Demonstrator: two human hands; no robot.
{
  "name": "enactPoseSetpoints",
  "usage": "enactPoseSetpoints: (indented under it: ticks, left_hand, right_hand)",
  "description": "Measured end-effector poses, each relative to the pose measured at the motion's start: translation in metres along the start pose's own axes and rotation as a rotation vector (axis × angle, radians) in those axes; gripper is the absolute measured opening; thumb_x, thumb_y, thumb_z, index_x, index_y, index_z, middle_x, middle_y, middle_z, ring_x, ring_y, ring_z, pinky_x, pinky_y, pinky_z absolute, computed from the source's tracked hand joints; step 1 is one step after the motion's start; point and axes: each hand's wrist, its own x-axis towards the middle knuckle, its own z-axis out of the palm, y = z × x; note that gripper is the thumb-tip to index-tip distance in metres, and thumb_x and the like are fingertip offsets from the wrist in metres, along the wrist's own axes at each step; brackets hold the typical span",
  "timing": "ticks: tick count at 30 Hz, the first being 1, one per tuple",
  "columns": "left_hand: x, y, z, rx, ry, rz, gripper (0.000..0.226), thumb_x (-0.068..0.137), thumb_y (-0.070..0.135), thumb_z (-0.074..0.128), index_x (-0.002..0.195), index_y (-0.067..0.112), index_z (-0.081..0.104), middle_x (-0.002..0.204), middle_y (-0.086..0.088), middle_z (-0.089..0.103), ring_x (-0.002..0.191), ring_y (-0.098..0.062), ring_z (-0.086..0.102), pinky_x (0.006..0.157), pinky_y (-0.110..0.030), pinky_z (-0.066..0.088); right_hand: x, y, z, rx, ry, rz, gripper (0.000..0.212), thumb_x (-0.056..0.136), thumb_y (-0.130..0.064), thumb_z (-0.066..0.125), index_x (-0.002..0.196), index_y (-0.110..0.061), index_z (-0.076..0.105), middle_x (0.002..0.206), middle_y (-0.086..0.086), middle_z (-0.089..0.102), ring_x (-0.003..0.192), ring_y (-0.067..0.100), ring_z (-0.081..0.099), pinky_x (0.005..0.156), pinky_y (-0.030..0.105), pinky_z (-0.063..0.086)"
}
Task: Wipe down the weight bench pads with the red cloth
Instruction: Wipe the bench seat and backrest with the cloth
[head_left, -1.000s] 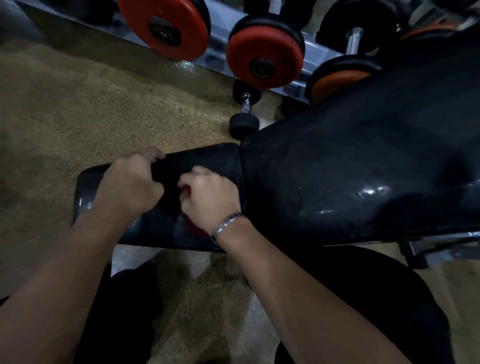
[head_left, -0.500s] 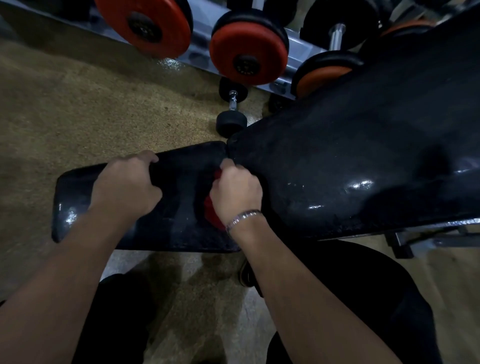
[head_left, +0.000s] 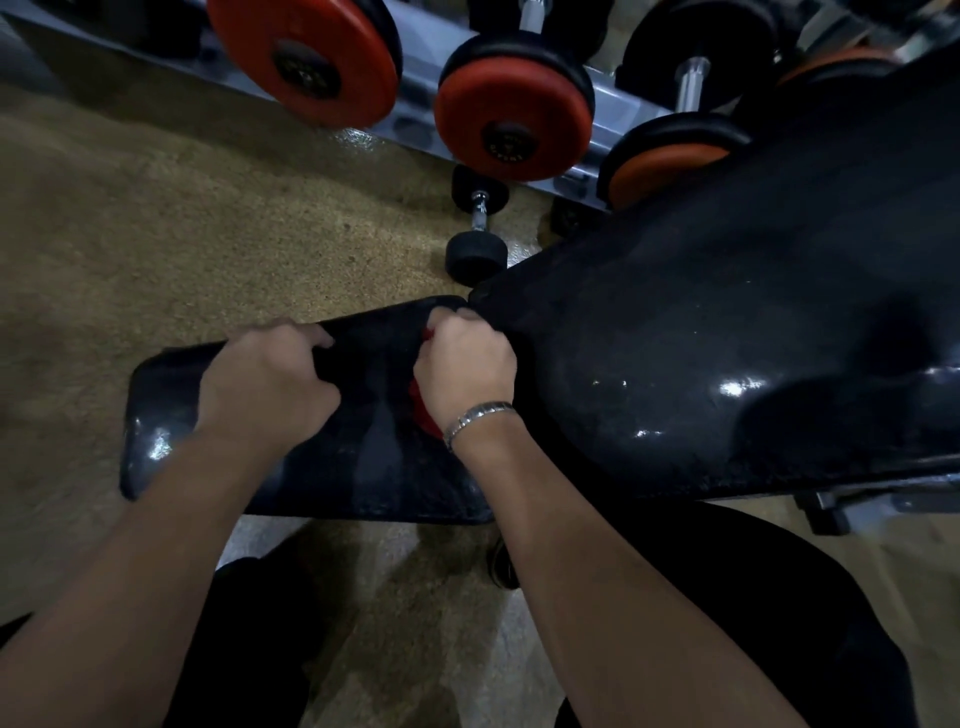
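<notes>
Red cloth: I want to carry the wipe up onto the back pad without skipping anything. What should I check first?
1. Right hand grips the red cloth: ok.
2. Cloth sits at the seam between seat pad and back pad: ok.
3. Left hand grips the seat pad's far edge, steadying it: ok.
4. Nothing lies on the back pad's visible surface: ok.
5. Cloth clean enough: cannot tell, as the hand hides most of it.

Red cloth (head_left: 422, 410), glossy black bench pads (head_left: 701, 353), red-faced dumbbells (head_left: 511, 122), speckled tan floor (head_left: 182, 234)
</notes>
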Motion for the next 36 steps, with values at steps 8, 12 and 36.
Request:
enactPoseSetpoints:
  ticks: [8,12,36]
  left_hand:
    - [-0.001,0.007,-0.002,0.025,0.007,-0.021,0.049,0.074,0.016,0.074,0.123,0.023,0.069,0.118,-0.008,0.067,0.121,-0.032,0.054,0.087,-0.043,0.053]
    - [0.000,0.009,-0.002,0.034,0.010,-0.024,0.045,0.077,0.019,0.075,0.122,0.021,0.071,0.118,-0.009,0.066,0.119,-0.034,0.054,0.086,-0.042,0.051]
    - [-0.005,0.017,-0.016,0.041,-0.003,-0.044,0.048,0.078,0.007,0.067,0.123,0.025,0.072,0.120,-0.007,0.068,0.116,-0.029,0.059,0.086,-0.036,0.049]
  right_hand:
    - [-0.004,0.022,0.001,0.014,0.007,0.022,0.016,0.084,-0.018,0.059,0.095,-0.021,0.070,0.099,-0.001,0.067,0.083,0.025,0.067,0.063,0.028,0.043]
    - [0.003,-0.003,0.006,0.017,0.000,-0.074,0.020,0.085,-0.016,0.058,0.098,-0.020,0.072,0.100,-0.001,0.066,0.083,0.024,0.066,0.061,0.028,0.044]
    - [0.035,-0.040,0.018,-0.020,-0.070,-0.136,0.022,0.087,-0.017,0.057,0.101,-0.022,0.073,0.099,0.002,0.070,0.092,0.026,0.067,0.065,0.027,0.040]
